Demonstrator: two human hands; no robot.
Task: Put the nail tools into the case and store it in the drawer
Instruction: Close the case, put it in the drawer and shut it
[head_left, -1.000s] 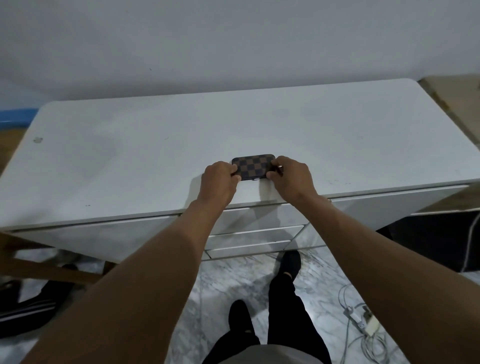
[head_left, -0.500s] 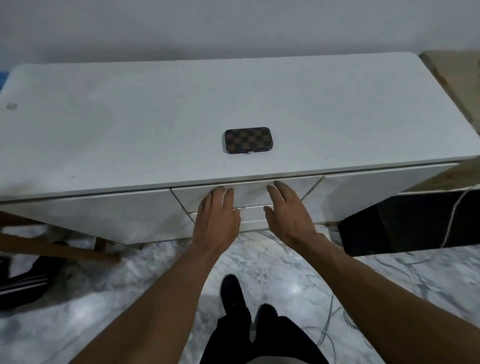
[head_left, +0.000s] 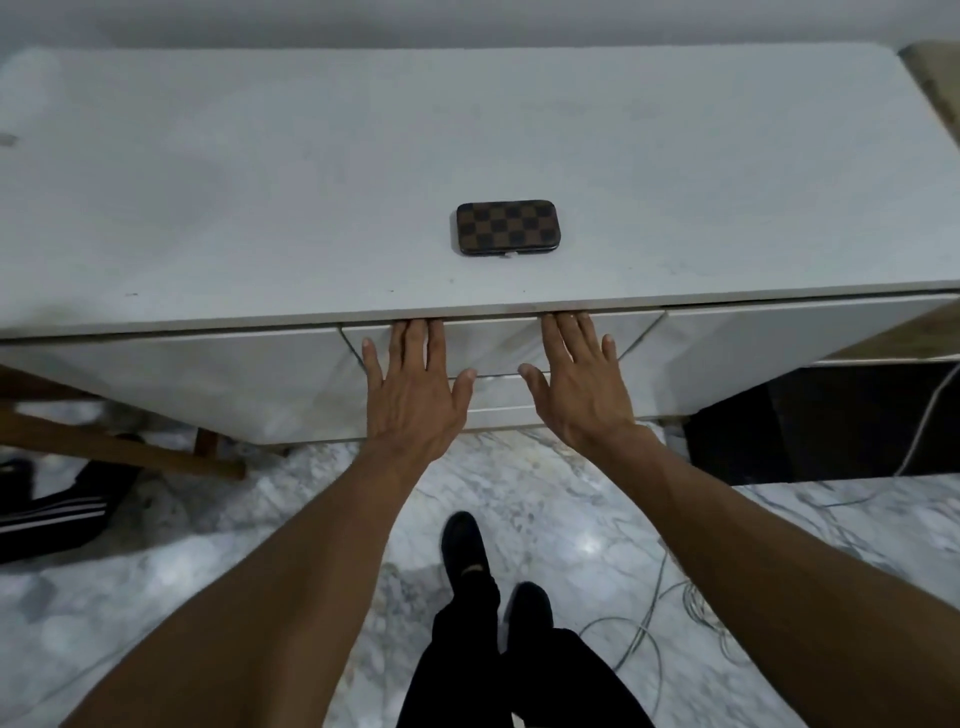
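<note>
A marble-patterned floor (head_left: 545, 499) filled the lower part of the view, and on it stood a long white cabinet (head_left: 260, 171) whose flat top ran nearly the full width. Set into the cabinet's front at the centre was a drawer (head_left: 498, 340), its face flush with the panels on either side and closed. Below the drawer the person's dark-trousered legs (head_left: 519, 660) and dark shoes showed against the floor, with loose pale cables (head_left: 670, 608) lying to the right.

Both bare forearms reached up from the bottom corners. The left hand (head_left: 413, 389) lay flat against the drawer front, fingers spread and straight, their tips tucked up at the gap under the overhanging top; it gripped nothing that could be seen. The right hand (head_left: 579, 389) mirrored it just beside, palm down, fingers splayed and extended to the same gap, likewise empty.

The nail case (head_left: 506, 227), small, shut and covered in a brown-and-black check, lay flat on the cabinet top near the front edge, above the drawer and apart from both hands.
</note>
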